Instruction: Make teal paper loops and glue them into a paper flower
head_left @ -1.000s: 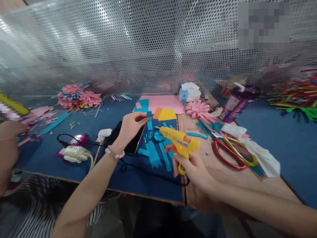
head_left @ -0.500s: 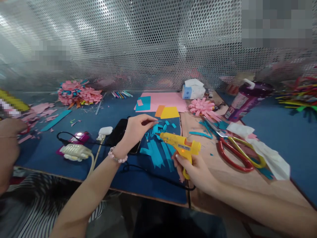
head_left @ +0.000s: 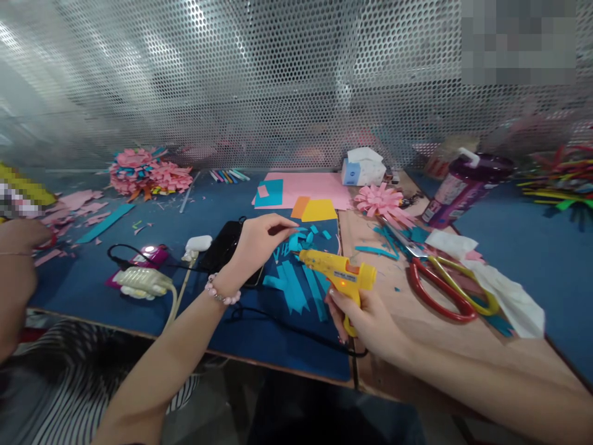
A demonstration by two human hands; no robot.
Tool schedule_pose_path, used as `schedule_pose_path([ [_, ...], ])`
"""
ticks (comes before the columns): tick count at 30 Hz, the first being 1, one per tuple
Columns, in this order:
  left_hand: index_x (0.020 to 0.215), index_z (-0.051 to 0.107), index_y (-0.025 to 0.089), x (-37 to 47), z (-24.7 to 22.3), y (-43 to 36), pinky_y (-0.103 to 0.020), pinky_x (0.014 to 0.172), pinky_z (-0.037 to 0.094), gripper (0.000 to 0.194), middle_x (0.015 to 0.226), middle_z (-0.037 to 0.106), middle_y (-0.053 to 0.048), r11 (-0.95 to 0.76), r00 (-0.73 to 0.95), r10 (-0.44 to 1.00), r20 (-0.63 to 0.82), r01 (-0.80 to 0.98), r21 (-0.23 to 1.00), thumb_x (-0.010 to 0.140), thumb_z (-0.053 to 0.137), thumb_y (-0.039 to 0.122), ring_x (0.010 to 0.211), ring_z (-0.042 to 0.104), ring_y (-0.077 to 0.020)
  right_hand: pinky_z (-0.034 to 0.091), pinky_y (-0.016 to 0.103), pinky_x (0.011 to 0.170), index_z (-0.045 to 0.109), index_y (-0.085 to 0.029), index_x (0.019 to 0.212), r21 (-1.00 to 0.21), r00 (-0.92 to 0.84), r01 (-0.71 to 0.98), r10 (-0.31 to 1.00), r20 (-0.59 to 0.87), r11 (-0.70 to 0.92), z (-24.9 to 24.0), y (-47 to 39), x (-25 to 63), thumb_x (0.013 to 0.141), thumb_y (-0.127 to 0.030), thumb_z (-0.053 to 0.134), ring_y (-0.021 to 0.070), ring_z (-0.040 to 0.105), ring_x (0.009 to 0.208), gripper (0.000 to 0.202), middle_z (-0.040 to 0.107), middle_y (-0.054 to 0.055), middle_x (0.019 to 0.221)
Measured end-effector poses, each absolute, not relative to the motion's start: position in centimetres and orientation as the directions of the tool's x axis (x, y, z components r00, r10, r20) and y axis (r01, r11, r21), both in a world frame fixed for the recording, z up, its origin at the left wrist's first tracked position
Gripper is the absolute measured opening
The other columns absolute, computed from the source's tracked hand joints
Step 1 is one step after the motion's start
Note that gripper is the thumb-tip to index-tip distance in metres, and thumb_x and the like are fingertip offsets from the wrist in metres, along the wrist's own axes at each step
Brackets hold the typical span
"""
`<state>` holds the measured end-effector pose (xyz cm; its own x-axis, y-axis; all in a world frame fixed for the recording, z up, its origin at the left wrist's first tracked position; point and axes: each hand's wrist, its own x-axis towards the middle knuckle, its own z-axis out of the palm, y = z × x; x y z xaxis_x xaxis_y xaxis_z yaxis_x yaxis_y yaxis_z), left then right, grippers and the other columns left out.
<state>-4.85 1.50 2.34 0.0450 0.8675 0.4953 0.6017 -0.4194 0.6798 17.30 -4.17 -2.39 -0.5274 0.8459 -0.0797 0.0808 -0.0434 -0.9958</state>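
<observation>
My right hand (head_left: 365, 315) is wrapped round the handle of a yellow hot glue gun (head_left: 340, 270), its nozzle pointing left and a small orange light lit on its side. My left hand (head_left: 262, 238), with a beaded bracelet at the wrist, pinches a small blue paper piece (head_left: 300, 230) at its fingertips, just above the nozzle. Below and around the nozzle lie cut blue paper strips (head_left: 293, 285) and small curled scraps. A black phone (head_left: 225, 244) lies partly hidden under my left hand.
Red and yellow-handled scissors (head_left: 440, 290), crumpled tissue (head_left: 504, 293) and a pink paper flower (head_left: 380, 201) lie to the right. A purple tumbler (head_left: 456, 191) stands behind them. A power strip (head_left: 143, 281) with cords sits left. Another person's hand (head_left: 21, 247) is at the far left.
The hands and glue gun keep nearly the same place. The whole view has shifted very slightly; nothing has been taken up or let go.
</observation>
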Motion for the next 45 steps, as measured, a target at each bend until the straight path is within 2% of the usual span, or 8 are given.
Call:
schedule_pose_path([
  [10, 0.087, 0.074, 0.02, -4.97, 2.25, 1.56, -0.028, 0.074, 0.054, 0.014, 0.086, 0.074, -0.004, -0.405, 0.045, 0.878, 0.476, 0.6, 0.69, 0.08, 0.066, 0.029, 0.079, 0.068, -0.0168, 0.036, 0.024, 0.045, 0.045, -0.021, 0.062, -0.992, -0.517, 0.114, 0.849, -0.111, -0.06, -2.15, -4.38, 17.32, 0.089, -0.044, 0.042, 0.0112, 0.045, 0.039, 0.036, 0.048, -0.004, 0.037],
  [16, 0.087, 0.074, 0.02, -5.13, 2.38, 1.51, -0.029, 0.075, 0.054, 0.015, 0.086, 0.074, -0.004, -0.395, 0.042, 0.883, 0.468, 0.606, 0.69, 0.079, 0.067, 0.031, 0.078, 0.068, -0.0179, 0.04, 0.024, 0.051, 0.047, -0.02, 0.063, -0.991, -0.509, 0.126, 0.855, -0.103, -0.045, -2.07, -4.36, 17.35, 0.09, -0.043, 0.041, 0.0107, 0.045, 0.04, 0.036, 0.048, -0.004, 0.036],
  [21, 0.086, 0.074, 0.02, -5.2, 2.38, 1.55, -0.028, 0.075, 0.054, 0.014, 0.084, 0.074, -0.004, -0.388, 0.038, 0.886, 0.461, 0.606, 0.695, 0.079, 0.067, 0.03, 0.076, 0.067, -0.0171, 0.038, 0.024, 0.048, 0.05, -0.02, 0.068, -0.99, -0.496, 0.131, 0.861, -0.113, -0.054, -2.07, -4.29, 17.36, 0.09, -0.044, 0.042, 0.0114, 0.046, 0.039, 0.034, 0.048, -0.005, 0.036],
  [29, 0.086, 0.074, 0.021, -5.36, 2.57, 1.52, -0.028, 0.069, 0.054, 0.015, 0.084, 0.074, -0.004, -0.375, 0.026, 0.893, 0.45, 0.598, 0.708, 0.079, 0.067, 0.033, 0.074, 0.067, -0.0167, 0.037, 0.024, 0.046, 0.048, -0.02, 0.064, -0.99, -0.498, 0.13, 0.859, -0.115, -0.057, -1.9, -4.33, 17.21, 0.089, -0.046, 0.042, 0.0108, 0.045, 0.038, 0.037, 0.049, -0.004, 0.036],
  [36, 0.086, 0.075, 0.021, -5.36, 2.54, 1.68, -0.025, 0.059, 0.052, 0.018, 0.078, 0.073, -0.004, -0.361, 0.004, 0.897, 0.442, 0.586, 0.726, 0.078, 0.068, 0.035, 0.064, 0.064, -0.0145, 0.037, 0.024, 0.046, 0.048, -0.02, 0.061, -0.992, -0.49, 0.106, 0.865, -0.109, -0.065, -2.43, -4.24, 17.17, 0.089, -0.045, 0.043, 0.0103, 0.045, 0.037, 0.038, 0.049, -0.004, 0.036],
  [45, 0.082, 0.073, 0.019, -5.29, 2.78, 1.57, -0.023, 0.048, 0.047, 0.019, 0.066, 0.069, -0.001, -0.343, -0.02, 0.903, 0.43, 0.571, 0.746, 0.076, 0.07, 0.037, 0.048, 0.055, -0.0107, 0.035, 0.022, 0.043, 0.05, -0.018, 0.068, -0.993, -0.483, 0.072, 0.868, -0.119, -0.096, -2.58, -4.14, 17.16, 0.09, -0.045, 0.045, 0.0098, 0.046, 0.036, 0.035, 0.05, -0.005, 0.037],
])
